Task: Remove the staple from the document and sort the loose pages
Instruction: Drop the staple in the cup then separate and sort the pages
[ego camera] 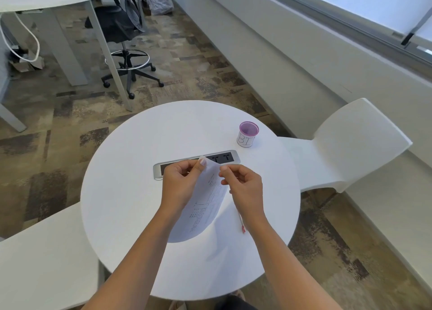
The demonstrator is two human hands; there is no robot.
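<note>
A printed paper document (pixel 205 202) is held up, tilted and curved, above the round white table (pixel 131 192). My left hand (pixel 181 183) pinches its top corner from the left, thumb on the front. My right hand (pixel 243 183) pinches the same top corner from the right. The staple itself is too small to make out. A thin pink-tipped tool (pixel 242 223) lies on the table under my right wrist, partly hidden.
A small pink-rimmed cup labelled "BIN" (pixel 248 134) stands at the table's far right. A grey power strip panel (pixel 224 158) runs across the middle, behind my hands. White chairs sit at the right (pixel 350 146) and near left (pixel 42 258).
</note>
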